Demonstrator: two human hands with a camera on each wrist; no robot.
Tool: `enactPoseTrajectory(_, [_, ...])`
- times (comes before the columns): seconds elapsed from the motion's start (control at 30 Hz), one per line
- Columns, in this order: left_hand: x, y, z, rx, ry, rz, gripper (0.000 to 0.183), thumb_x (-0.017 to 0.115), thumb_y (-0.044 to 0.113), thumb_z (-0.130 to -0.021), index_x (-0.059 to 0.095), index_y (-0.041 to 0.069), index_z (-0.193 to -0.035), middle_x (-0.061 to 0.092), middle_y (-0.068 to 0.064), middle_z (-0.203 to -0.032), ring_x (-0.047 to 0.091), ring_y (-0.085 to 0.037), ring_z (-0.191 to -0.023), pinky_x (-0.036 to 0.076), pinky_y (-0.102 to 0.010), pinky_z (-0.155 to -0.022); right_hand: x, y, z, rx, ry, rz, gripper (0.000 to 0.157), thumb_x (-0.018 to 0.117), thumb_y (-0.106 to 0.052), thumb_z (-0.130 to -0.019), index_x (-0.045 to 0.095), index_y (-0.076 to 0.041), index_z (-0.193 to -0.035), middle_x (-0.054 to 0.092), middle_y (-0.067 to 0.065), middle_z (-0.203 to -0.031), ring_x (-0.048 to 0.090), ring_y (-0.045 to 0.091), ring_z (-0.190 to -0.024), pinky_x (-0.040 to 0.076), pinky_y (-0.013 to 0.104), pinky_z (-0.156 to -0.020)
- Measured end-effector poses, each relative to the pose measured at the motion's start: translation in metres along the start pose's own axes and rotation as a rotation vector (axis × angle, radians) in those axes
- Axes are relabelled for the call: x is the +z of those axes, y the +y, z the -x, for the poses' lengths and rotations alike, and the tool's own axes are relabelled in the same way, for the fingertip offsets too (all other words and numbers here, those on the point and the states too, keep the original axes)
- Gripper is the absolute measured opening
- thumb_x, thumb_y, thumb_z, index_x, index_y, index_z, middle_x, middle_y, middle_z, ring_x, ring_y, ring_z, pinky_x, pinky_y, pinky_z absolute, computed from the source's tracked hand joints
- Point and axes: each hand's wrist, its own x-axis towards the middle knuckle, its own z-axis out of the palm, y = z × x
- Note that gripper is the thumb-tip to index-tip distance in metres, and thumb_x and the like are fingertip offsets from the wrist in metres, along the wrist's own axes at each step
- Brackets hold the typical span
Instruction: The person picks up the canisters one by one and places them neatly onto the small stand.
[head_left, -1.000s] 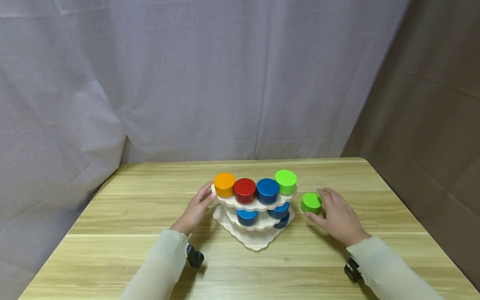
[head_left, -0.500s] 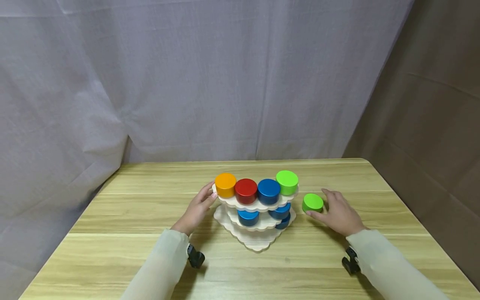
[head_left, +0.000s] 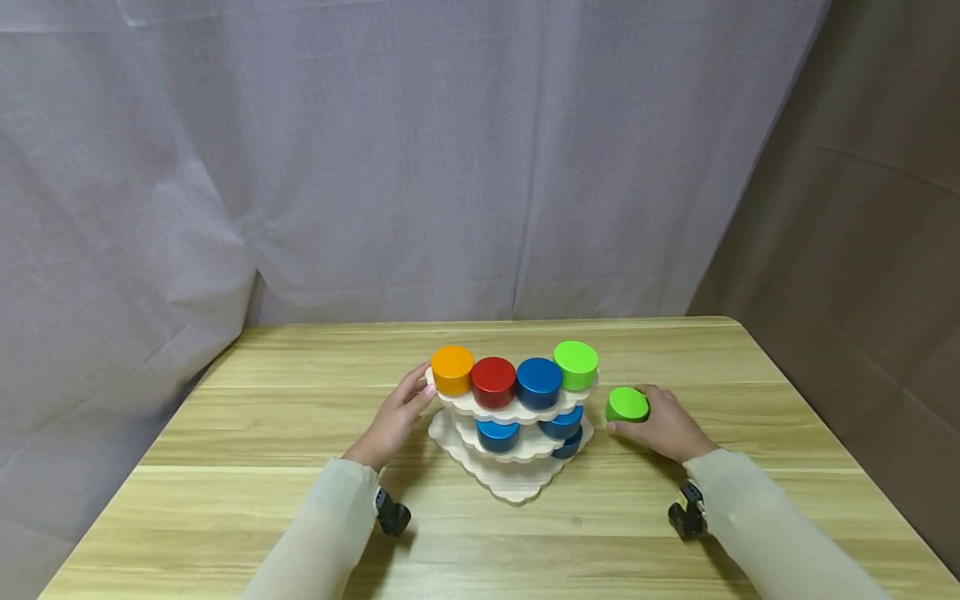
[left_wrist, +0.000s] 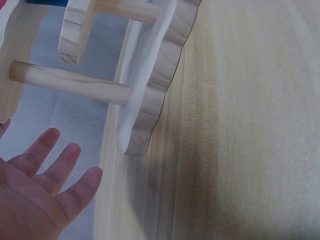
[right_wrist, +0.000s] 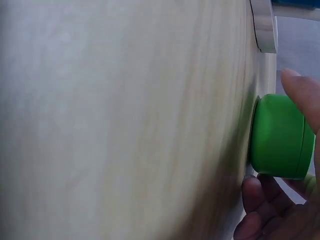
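A pale wooden stand (head_left: 512,482) with scalloped tiers carries several painted round blocks. Along its top tier are an orange block (head_left: 452,372), a red block (head_left: 493,383), a blue block (head_left: 538,384) and a light green block (head_left: 576,366). My left hand (head_left: 393,421) is at the top tier's left edge; its lower fingers (left_wrist: 80,197) stretch out loosely, apart from the stand. To the right, my right hand (head_left: 666,427) grips another green round block (head_left: 626,404), thumb on one side and fingers on the other. This block (right_wrist: 280,135) is at the tabletop.
Blue blocks (head_left: 498,435) sit on the lower tiers, partly hidden by the tier above. The wood-grain table (head_left: 300,425) meets a grey curtain (head_left: 375,167) at the back and a darker brown curtain (head_left: 862,250) at right.
My right hand has moved in toward the loose green block, and its thumb and fingers have closed round it. My left hand has stayed at the stand's edge.
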Motion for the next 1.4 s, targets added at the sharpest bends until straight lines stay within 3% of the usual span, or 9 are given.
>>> enactPoseTrajectory(0.23, [0.0, 0.0, 0.0, -0.009, -0.005, 0.001, 0.049, 0.044, 0.028, -0.095, 0.03, 0.016, -0.14, 0.039, -0.021, -0.132, 0.042, -0.035, -0.117, 0.036, -0.052, -0.093, 0.001, -0.002, 0.0, -0.014, 0.02, -0.022, 0.08, 0.07, -0.044, -0.074, 0.039, 0.008, -0.126, 0.047, 0.027, -0.115, 0.045, 0.039, -0.103, 0.039, 0.054, -0.083])
enactPoseTrajectory(0.7, [0.0, 0.001, 0.0, -0.008, -0.006, 0.001, 0.049, 0.043, 0.029, -0.095, 0.03, 0.015, -0.14, 0.04, -0.02, -0.131, 0.042, -0.034, -0.116, 0.035, -0.053, -0.092, -0.006, -0.008, 0.009, -0.004, 0.055, -0.043, 0.072, 0.073, -0.034, -0.072, 0.04, 0.008, -0.12, 0.044, 0.024, -0.106, 0.045, 0.035, -0.096, 0.04, 0.052, -0.08])
enactPoseTrajectory(1.13, [0.0, 0.001, 0.001, -0.003, -0.004, 0.002, 0.048, 0.043, 0.027, -0.095, 0.03, 0.015, -0.14, 0.039, -0.022, -0.132, 0.041, -0.036, -0.117, 0.036, -0.053, -0.092, -0.015, -0.032, 0.038, -0.05, 0.092, -0.046, 0.068, 0.074, -0.027, -0.072, 0.04, 0.009, -0.118, 0.039, 0.022, -0.106, 0.046, 0.033, -0.094, 0.04, 0.051, -0.08])
enactPoseTrajectory(1.4, [0.001, 0.001, 0.001, 0.003, -0.007, 0.005, 0.048, 0.042, 0.026, -0.095, 0.029, 0.014, -0.14, 0.039, -0.022, -0.133, 0.041, -0.037, -0.118, 0.035, -0.053, -0.093, -0.01, -0.05, 0.056, -0.023, 0.084, -0.089, 0.072, 0.073, -0.031, -0.073, 0.037, 0.008, -0.122, 0.036, 0.022, -0.11, 0.045, 0.035, -0.098, 0.04, 0.053, -0.079])
